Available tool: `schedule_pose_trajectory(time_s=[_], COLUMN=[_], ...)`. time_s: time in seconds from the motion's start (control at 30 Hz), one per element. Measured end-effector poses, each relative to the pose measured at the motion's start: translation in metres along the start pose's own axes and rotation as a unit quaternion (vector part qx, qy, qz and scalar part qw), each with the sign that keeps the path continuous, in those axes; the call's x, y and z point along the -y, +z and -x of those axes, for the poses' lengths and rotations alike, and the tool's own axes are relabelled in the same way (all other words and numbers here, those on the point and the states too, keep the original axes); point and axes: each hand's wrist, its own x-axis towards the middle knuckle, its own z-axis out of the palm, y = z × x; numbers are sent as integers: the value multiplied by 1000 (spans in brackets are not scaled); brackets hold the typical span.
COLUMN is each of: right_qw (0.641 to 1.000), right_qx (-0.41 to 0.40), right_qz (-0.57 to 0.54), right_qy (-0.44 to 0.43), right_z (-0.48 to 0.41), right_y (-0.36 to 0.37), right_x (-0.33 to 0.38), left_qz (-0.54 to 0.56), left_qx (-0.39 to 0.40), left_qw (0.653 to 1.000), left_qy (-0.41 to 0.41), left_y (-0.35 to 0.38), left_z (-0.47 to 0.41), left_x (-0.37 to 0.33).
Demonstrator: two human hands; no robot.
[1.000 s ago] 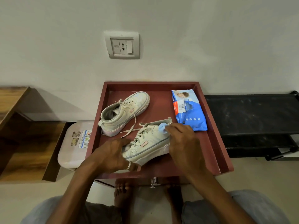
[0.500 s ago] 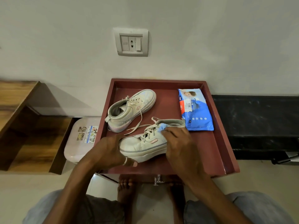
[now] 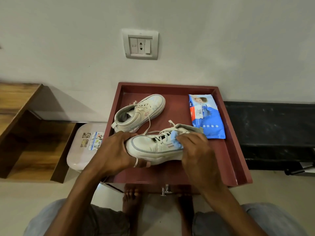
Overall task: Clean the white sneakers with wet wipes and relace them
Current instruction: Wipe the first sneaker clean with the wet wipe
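Sneaker (image 3: pixel 153 148) at the counter's (image 3: pixel 221 160) front: my left fingers (image 3: pixel 129 135) wrap its toe, right fingers (image 3: pixel 185 138) clamp a wipe (image 3: pixel 175 141) to its side, hiding the heel. Second sneaker (image 3: pixel 141 111) and pack (image 3: pixel 207 116) lie farther back.

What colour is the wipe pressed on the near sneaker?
Light blue wipe, clearest in the head view.

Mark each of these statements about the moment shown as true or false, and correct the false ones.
1. The left hand grips the toe of the near sneaker. True.
2. The right hand holds a blue wipe against that sneaker. True.
3. The wipes pack lies on the floor. False: it lies in the red tray, at the far right.
4. The far sneaker has no laces. False: it is laced, with loose ends.
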Motion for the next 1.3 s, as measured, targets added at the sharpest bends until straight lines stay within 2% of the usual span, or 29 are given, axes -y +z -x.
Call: schedule_pose_trajectory(time_s=[0.07, 0.13, 0.27, 0.37, 0.43, 0.47, 0.53, 0.67, 0.87, 0.97, 1.03, 1.17, 1.3], right_qw=[1000, 999, 994, 999, 999, 998, 999, 992, 989, 981, 978, 983, 993], right_qx=[-7, 0, 40, 19, -9, -24, -28, 32, -11, 9, 11, 50, 62], right_qz=[4, -37, -58, 8, 2, -16, -46, -106, -142, -191, -205, -136, -86], right_qy=[-5, -19, -85, -27, 41, 48, 10, -62, 28, 20, -19, -115, -46], right_z=[2, 6, 6, -1, -3, -2, 0, 4, -6, -1, -1, -8, -32], right_y=[4, 14, 17, 3, -2, 0, 10, 15, -10, -7, -1, 11, 17], right_x=[7, 27, 32, 0, -11, -8, 15, 40, 8, 34, 55, 86, 76], left_qz=[0, -10, -26, -6, 7, 9, 8, 6, 52, 77, 78, 90, 103], left_qx=[-6, -8, -4, 3, -4, -4, 2, 5, -62, -84, -88, -72, -63], left_qw=[1000, 1000, 1000, 1000, 1000, 1000, 1000, 1000, 997, 994, 993, 993, 992], left_qy=[-2, -12, -10, -7, -13, -14, -10, 4, 18, 4, 1, 24, 30], left_y=[0, 2, 2, 0, 1, 1, 0, -2, -1, 6, 11, 21, 24], left_z=[-1, 0, 0, -1, -1, -2, -1, 1, 1, 0, 0, -2, 1], left_x=[-2, 1, 5, 0, -2, -3, -3, -6, -18, -15, -13, -18, -17])
